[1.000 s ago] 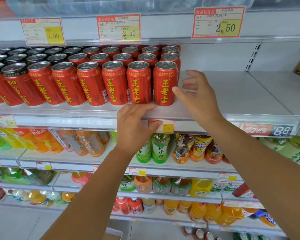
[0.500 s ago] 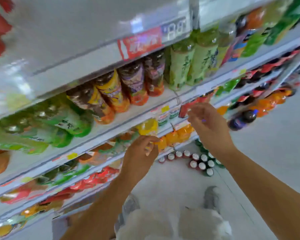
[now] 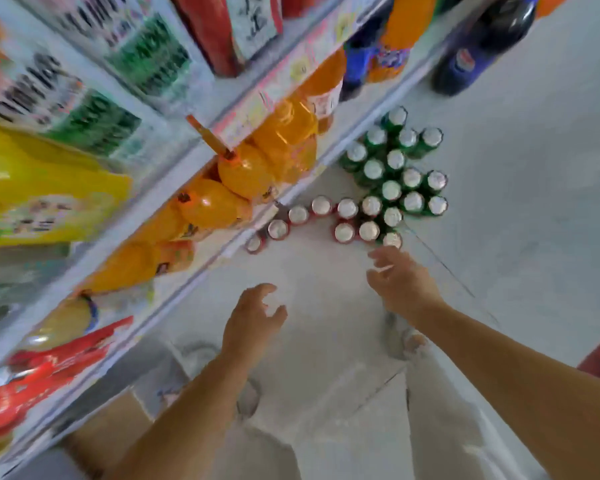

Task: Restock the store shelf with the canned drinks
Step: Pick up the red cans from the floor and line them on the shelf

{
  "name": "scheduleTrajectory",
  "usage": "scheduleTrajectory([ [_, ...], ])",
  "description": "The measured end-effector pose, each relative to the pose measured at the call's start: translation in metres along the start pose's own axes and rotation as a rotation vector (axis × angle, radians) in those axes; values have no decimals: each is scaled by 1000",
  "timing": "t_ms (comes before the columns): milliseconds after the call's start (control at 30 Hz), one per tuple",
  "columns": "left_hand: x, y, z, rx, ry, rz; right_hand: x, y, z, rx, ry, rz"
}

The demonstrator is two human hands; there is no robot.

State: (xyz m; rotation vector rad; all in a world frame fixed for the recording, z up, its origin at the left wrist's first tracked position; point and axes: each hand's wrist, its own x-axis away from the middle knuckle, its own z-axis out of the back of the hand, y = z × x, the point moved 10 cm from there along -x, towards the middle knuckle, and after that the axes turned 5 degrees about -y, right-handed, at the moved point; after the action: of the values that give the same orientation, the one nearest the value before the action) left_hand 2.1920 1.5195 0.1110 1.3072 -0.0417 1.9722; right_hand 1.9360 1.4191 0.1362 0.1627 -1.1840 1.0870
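Person, as we see from the head camera. We list: left hand (image 3: 253,318) and right hand (image 3: 400,284), both bare, with no gloves, rings or watch that we can make out. Forearms bare to the frame edge; no sleeve shows. We note pale, whitish trousers (image 3: 447,427), loose in cut, with a seam line visible. Light-coloured shoes (image 3: 400,341), blurred; we cannot tell their detail.

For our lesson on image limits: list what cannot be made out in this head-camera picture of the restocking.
- Red cans and green cans, head view: seen from above, brand labels hidden.
- Shelf price tags: motion-blurred, unreadable.
- Cardboard box: contents hidden by left forearm.
- Dark bottle: top cut off by edge.
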Motion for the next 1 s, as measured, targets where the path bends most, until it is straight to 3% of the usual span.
scheduleTrajectory([
  [233,-167,-20,-68,-100,84,-120,-163,76,-75,211,-21,38],
  [400,-242,-26,-70,-206,280,-197,-229,85,-106,130,64,184],
  [533,-256,-28,-59,-312,432,-139,-254,84,-117,195,119,211],
  [800,-272,-25,-57,-392,516,-122,-269,80,-126,334,200,170],
  [1000,-260,-22,-54,-324,453,-227,-261,74,-122,524,192,83],
])
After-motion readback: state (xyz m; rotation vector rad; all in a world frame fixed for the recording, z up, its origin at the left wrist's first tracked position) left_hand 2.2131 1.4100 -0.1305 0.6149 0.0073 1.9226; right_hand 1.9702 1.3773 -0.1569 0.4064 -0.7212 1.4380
